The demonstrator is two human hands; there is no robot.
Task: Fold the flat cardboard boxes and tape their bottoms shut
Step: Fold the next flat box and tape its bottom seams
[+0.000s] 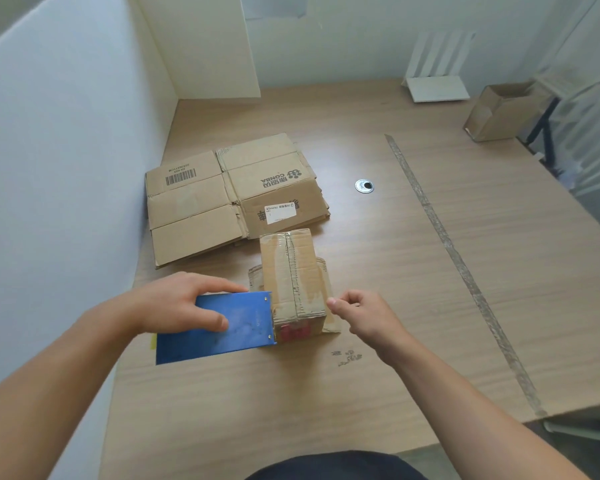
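A small folded cardboard box (293, 282) stands bottom-up near the table's middle, its flaps closed along a centre seam with clear tape on it. My left hand (177, 304) grips a blue tape dispenser (219, 327), whose front end touches the box's near left edge. My right hand (361, 317) hovers just right of the box with fingers curled, thumb and forefinger pinched; whether it pinches tape I cannot tell. A pile of flat cardboard boxes (229, 195) lies behind, against the left wall.
The wooden table (395, 271) has a strip of old tape (458, 265) running diagonally on the right and a round cable grommet (364, 186). An open cardboard box (499, 112) and a white rack (437, 74) stand at the far right. White partition walls border the left and back.
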